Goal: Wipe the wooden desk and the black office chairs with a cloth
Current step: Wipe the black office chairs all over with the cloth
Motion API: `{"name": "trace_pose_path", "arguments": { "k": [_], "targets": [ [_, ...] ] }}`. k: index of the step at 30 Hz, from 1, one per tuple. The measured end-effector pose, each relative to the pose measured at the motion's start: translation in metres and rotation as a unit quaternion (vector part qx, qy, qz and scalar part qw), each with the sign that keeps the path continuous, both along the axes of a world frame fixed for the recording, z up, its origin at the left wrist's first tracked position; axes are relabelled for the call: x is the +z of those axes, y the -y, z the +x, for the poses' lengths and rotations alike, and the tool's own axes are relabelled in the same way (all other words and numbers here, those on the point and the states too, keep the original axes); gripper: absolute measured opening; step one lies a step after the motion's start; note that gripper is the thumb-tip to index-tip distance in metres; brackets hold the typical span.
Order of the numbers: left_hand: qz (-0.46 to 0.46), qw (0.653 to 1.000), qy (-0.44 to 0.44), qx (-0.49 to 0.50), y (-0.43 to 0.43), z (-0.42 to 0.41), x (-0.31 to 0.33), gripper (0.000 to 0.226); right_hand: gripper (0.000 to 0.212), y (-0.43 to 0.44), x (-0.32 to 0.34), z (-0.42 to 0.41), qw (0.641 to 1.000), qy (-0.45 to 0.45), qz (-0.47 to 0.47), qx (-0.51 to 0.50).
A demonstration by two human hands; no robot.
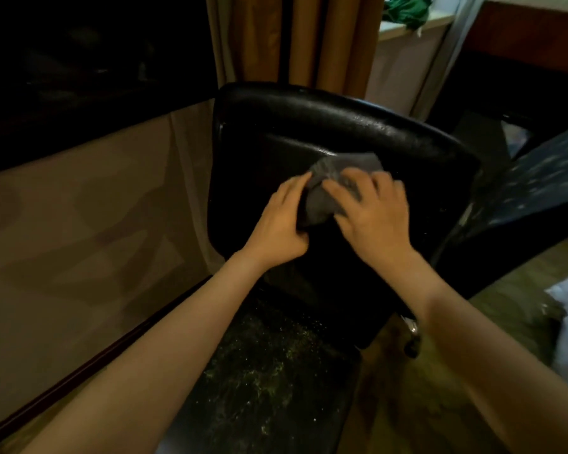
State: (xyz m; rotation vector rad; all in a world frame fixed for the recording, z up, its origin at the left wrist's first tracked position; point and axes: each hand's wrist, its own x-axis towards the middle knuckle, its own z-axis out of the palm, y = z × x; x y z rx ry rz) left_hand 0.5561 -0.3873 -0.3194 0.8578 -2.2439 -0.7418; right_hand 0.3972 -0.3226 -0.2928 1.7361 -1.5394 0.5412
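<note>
Beneath both hands, the grey cloth is lying bunched against the black chair's backrest. The left hand is pinching its near edge while the right hand is pressing spread fingers over it, the two nearly touching. Pushing hard could, I judge, be rolling the wheeled chair away or swinging it into the worktop left of the hands. Room is lying open above the hands to the backrest's top edge; below them the speckled seat is waiting.
</note>
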Motion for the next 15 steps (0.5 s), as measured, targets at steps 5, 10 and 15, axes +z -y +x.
{"name": "trace_pose_path", "arguments": {
  "k": [5, 10, 15],
  "targets": [
    [-0.086, 0.986, 0.134, 0.051, -0.002, -0.063, -0.009, 0.062, 0.055, -0.013, -0.041, -0.050, 0.991, 0.036, 0.087, -0.099],
    [0.020, 0.901, 0.434, -0.005, -0.060, -0.055, -0.099, 0.030, 0.041, -0.060, -0.103, -0.023, 0.882, -0.028, 0.470, -0.029],
    [0.106, 0.948, 0.298, -0.019, -0.058, -0.029, -0.083, 0.039, 0.045, -0.075, -0.100, -0.030, 0.917, 0.087, 0.386, 0.044]
  ]
}}
